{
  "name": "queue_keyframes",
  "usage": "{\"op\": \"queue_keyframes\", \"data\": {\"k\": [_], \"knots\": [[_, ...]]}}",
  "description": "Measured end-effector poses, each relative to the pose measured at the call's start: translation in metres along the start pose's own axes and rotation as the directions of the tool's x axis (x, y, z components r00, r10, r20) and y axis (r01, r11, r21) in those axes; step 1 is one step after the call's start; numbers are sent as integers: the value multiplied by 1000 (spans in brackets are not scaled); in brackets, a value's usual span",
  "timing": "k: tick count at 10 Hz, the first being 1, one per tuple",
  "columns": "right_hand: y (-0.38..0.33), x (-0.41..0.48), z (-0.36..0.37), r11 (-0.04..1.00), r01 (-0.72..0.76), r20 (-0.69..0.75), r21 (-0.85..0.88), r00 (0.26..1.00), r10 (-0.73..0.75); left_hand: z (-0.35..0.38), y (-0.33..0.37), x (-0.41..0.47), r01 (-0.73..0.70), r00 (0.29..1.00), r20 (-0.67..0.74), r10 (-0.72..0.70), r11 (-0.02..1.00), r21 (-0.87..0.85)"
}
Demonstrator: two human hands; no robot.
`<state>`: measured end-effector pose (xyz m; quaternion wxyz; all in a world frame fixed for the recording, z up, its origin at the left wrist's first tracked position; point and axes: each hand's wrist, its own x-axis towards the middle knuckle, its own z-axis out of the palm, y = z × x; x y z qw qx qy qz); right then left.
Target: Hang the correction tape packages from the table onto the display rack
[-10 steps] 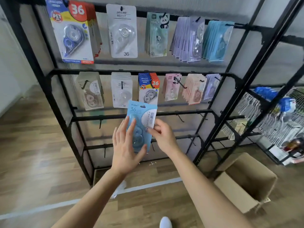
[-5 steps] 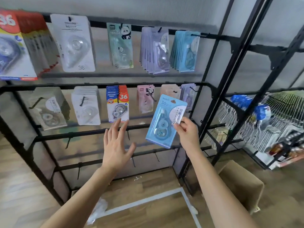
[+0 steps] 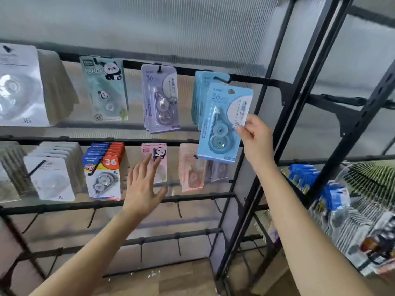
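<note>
Facing the display rack (image 3: 186, 70). Holding the blue package (image 3: 222, 124) nearly upright, with its hang hole (image 3: 231, 91) just below the hook (image 3: 222, 79) bearing the matching stack (image 3: 198, 103). Pinching its right edge with the right hand (image 3: 256, 139), the nearer one; hovering the left hand (image 3: 143, 189) spread, empty, lower.

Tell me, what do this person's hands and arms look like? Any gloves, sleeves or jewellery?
Both are bare. The left hand and right hand wear no gloves, and no ring shows on the visible fingers. Neither wrist carries a watch or bracelet, and no sleeve covers either forearm within the picture.
</note>
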<state>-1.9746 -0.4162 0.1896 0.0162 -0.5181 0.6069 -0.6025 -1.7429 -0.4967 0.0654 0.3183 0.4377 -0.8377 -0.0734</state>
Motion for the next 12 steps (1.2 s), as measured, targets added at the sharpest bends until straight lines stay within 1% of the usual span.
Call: {"op": "queue_keyframes", "data": {"k": [1, 3, 5, 6, 7, 8, 9, 11, 12], "knots": [[2, 28, 1, 999, 16, -16, 33, 1000, -16, 10, 3, 22, 28, 998, -63, -26, 999, 30], [19, 50, 10, 997, 0, 32, 71, 999, -3, 25, -1, 50, 65, 996, -70, -57, 991, 118], [34, 66, 20, 995, -24, 55, 96, 998, 19, 42, -9, 60, 53, 996, 46, -76, 924, 379], [37, 81, 30, 996, -72, 71, 56, 995, 68, 44, -10, 67, 61, 995, 43, -89, 894, 443], [40, 100, 43, 994, -106, 56, -26, 993, 107, 47, -10, 70, 90, 993, 24, -114, 883, 461], [44, 117, 52, 983, -118, -1, -140, 993, 119, 52, -11, 72, 115, 991, 7, -136, 862, 494], [49, 123, 57, 973, -104, -68, -204, 993, 92, 54, -13, 73, 132, 988, 5, -156, 849, 512], [52, 108, 56, 978, -82, -113, -193, 992, 61, 51, -10, 70, 141, 981, 42, -190, 841, 523], [47, 90, 55, 981, -48, -156, -188, 988, 18, 47, -5, 72, 186, 969, 58, -239, 866, 464]]}}
